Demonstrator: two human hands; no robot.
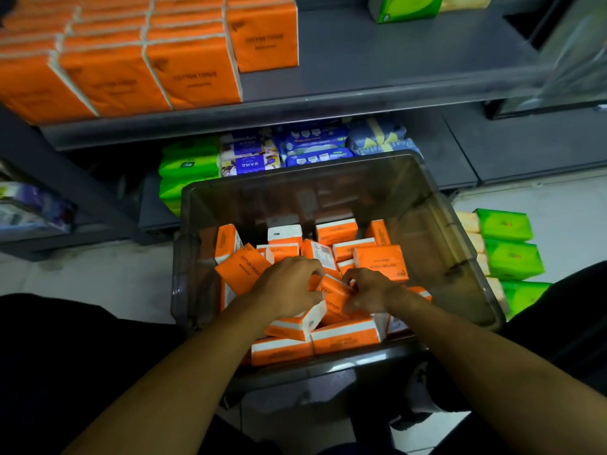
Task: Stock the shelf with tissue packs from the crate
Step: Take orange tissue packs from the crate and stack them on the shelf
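A clear grey plastic crate (460,244) stands on the floor in front of me, holding several loose orange tissue packs (381,259) in a jumble. Both hands are down inside it. My left hand (289,287) and my right hand (369,292) close from either side on one orange pack (335,295) lying tilted in the middle of the pile. On the grey shelf (377,73) above, upright rows of the same orange packs (193,77) fill the left part; its right part is bare.
Green, blue and white tissue packs (253,156) fill the lower shelf behind the crate. Green and pale yellow packs (509,254) lie stacked on the floor to the crate's right. A green pack (404,8) sits at the shelf's far back. My dark-clothed knees flank the crate.
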